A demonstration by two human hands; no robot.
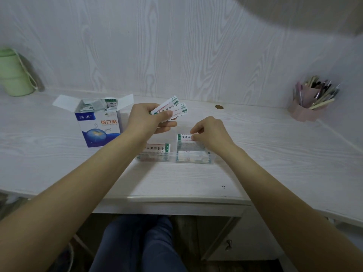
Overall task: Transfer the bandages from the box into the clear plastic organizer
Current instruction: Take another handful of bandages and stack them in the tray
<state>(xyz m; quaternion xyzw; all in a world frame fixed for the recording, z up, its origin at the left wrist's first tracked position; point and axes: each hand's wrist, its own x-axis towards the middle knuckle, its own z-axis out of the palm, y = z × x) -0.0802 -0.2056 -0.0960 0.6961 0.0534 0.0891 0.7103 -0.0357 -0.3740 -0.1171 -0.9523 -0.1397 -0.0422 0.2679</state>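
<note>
The bandages (170, 109) in the left grip (146, 118) are white, with green end bands and red and dark print. The one under the right grip (208, 134), a single bandage (184, 137), shows the same white, green and red. Left of the left grip, the box (100, 124) is white with a blue lower swirl, a blue globe, orange characters and a blue label. The organizer (174, 157) is clear. The tabletop (59, 154) has pale whitish wood grain. A cup (13, 75) is pale green; a holder (308, 111) is pink.
</note>
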